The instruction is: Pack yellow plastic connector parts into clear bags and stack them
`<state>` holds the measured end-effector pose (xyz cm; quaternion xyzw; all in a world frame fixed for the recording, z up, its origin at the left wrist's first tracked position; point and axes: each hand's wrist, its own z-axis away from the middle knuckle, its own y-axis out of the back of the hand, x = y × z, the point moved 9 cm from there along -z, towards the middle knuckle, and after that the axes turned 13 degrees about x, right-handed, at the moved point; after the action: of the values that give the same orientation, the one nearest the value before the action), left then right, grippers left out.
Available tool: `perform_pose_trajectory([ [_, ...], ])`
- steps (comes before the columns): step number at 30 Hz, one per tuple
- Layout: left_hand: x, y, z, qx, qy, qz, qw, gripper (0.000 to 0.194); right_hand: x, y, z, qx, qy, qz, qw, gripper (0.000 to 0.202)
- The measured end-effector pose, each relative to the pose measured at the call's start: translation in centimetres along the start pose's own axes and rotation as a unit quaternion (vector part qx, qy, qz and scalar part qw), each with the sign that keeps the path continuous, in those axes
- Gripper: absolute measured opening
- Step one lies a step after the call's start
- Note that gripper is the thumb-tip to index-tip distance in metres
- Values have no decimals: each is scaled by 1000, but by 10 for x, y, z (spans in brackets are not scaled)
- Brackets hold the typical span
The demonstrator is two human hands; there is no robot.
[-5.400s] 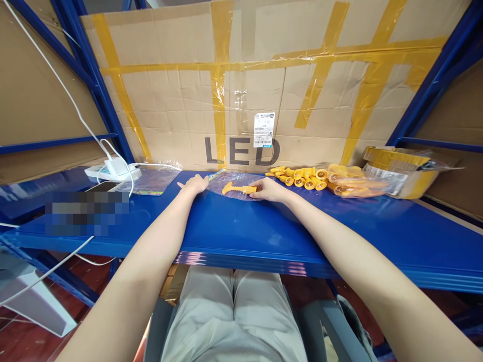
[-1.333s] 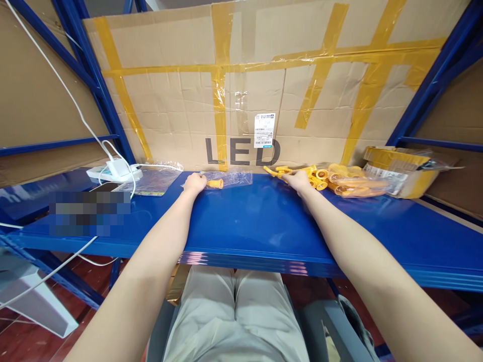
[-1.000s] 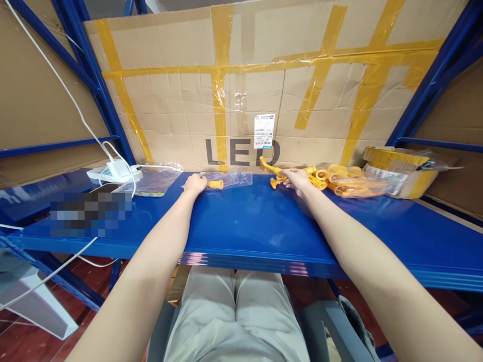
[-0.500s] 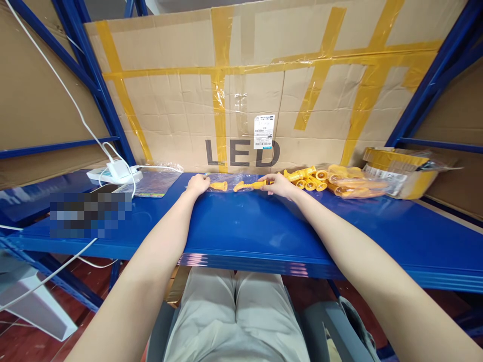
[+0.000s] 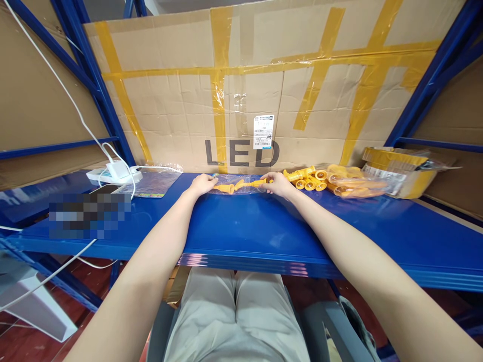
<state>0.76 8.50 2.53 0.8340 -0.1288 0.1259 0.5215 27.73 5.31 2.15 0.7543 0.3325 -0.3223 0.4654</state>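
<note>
A clear plastic bag [image 5: 247, 190] lies on the blue shelf between my two hands, near the back. My left hand [image 5: 204, 184] is closed on the bag's left end. By its fingers is a yellow funnel-shaped plastic part [image 5: 225, 189], its wide end facing right. My right hand [image 5: 278, 184] pinches the right end of a slim yellow plastic piece [image 5: 251, 184], whose bent left end comes close to the funnel. Glare on the film hides whether these parts are inside the bag or beneath it. Several yellow flared tubes [image 5: 307, 180] are piled just right of my right hand.
A filled bag of yellow parts [image 5: 356, 185] and a taped carton [image 5: 409, 173] stand at the right. A large cardboard sheet [image 5: 169, 110] forms the back. At left are a white power strip [image 5: 113, 173] with cables, a flat clear packet [image 5: 156, 182] and a blurred dark object [image 5: 90, 208].
My left hand has shifted slightly right, and the funnel-shaped part has moved right with it, closer to the slim piece. The slim piece's bent end has turned a little. My right hand has barely moved.
</note>
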Motion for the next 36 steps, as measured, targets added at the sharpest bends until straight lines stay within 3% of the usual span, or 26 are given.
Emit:
perform_pose_trajectory([
  [10, 2, -1, 0, -2, -2, -8, 1000, 38, 0, 11, -4, 57, 11, 85, 995, 25],
  [15, 7, 0, 2, 0, -18, -10, 1000, 38, -2, -6, 7, -19, -1, 37, 999, 32],
  [19, 17, 0, 6, 1, -52, -17, 998, 38, -8, -18, 13, -71, 39, 59, 995, 32],
  [25, 27, -5, 10, -7, -81, 11, 997, 32, -8, -24, 12, -103, 58, 57, 991, 41],
  [36, 32, -13, 19, -76, -50, 41, 995, 49, -9, -24, 11, -98, 66, 55, 991, 38],
])
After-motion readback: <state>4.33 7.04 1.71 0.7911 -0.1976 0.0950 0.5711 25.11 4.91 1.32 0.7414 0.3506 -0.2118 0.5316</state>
